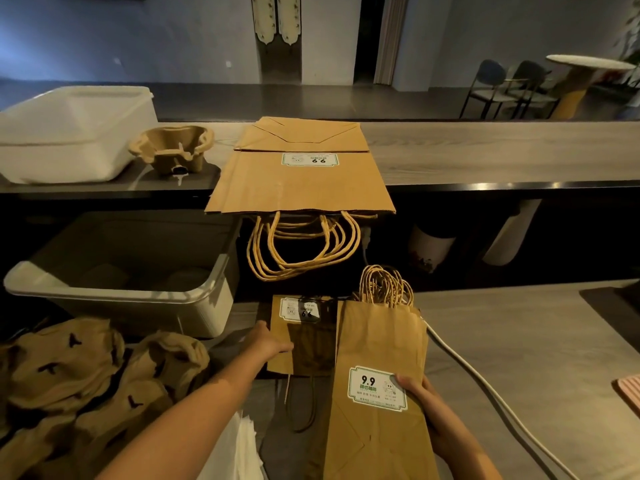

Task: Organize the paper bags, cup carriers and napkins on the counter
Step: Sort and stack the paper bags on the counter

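Gripping a stack of flat brown paper bags [381, 341] near its lower right edge, the right hand [427, 410] has its thumb pressed on the white "9.9" label [375, 388] and its fingers curled behind. The stack is tilted up off the lower surface [526, 344], with its twisted paper handles [386, 284] pointing away from the person.

Just to its left, a smaller brown bag [301, 341] lies flat on the same surface, partly in the stack's shadow, with its label at the far end. The left hand [268, 342] reaches to this bag's left edge with a finger or thumb stretched onto the top. Whether the other fingers curl under it I cannot tell.

At the lower left sits a heap of moulded pulp cup carriers [86, 375]. A pile of white napkins [242, 445] shows beside the left forearm. Behind the carriers stands a grey tub [145, 299].

On the raised surface [485, 150] beyond, a larger pile of flat bags [301, 185] lies with its looped handles [301, 251] hanging over the near edge. To its left a single cup carrier [173, 147] stands upright, next to a white plastic container [69, 133].

A white cable [485, 386] runs across the lower surface to the right of the held stack. A pink striped item [631, 393] shows at the right edge. In the room behind are dark chairs [502, 84] and a round table [588, 64].
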The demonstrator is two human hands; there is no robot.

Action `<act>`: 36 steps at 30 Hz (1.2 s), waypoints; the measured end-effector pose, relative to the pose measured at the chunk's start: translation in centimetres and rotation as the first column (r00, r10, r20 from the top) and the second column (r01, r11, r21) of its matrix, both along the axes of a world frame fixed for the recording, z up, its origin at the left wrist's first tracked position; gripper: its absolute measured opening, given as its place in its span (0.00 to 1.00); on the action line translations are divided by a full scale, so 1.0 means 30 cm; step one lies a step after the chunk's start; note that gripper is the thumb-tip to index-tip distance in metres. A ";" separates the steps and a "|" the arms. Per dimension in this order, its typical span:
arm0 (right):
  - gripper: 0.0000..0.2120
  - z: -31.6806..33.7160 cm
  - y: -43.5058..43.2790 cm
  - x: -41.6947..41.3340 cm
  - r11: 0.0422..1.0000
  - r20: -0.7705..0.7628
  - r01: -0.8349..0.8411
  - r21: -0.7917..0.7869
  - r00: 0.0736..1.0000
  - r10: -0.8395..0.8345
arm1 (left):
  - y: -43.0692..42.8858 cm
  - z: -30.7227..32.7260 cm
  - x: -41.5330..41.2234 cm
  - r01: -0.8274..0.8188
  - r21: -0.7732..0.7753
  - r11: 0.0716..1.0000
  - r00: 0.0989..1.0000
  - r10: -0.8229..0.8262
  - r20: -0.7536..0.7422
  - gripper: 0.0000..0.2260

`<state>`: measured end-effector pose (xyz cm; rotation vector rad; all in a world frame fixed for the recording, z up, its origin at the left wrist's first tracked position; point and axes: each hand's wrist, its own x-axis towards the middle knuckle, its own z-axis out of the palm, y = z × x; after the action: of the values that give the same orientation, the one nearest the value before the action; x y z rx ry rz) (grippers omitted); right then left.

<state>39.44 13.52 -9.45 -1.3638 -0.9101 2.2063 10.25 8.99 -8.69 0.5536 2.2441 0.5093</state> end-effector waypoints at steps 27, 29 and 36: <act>0.24 -0.006 0.001 0.006 0.999 -0.069 0.034 -0.010 0.997 -0.035 | 0.129 0.450 0.061 0.937 -0.189 0.294 0.312 -0.948 0.070 0.17; 0.28 0.002 0.002 0.003 1.000 -0.061 0.018 -0.003 0.998 -0.019 | 0.158 0.459 0.126 0.903 -0.335 0.268 0.262 -0.963 -0.065 0.17; 0.36 -0.002 0.002 -0.001 0.999 -0.063 -0.003 -0.033 0.998 0.001 | 0.139 0.385 0.407 0.791 -0.612 0.018 -0.334 -0.825 -0.456 0.07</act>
<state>39.40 13.59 -9.51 -1.3001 -0.8569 2.2619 22.45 13.15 2.85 2.5734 1.6325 -0.8159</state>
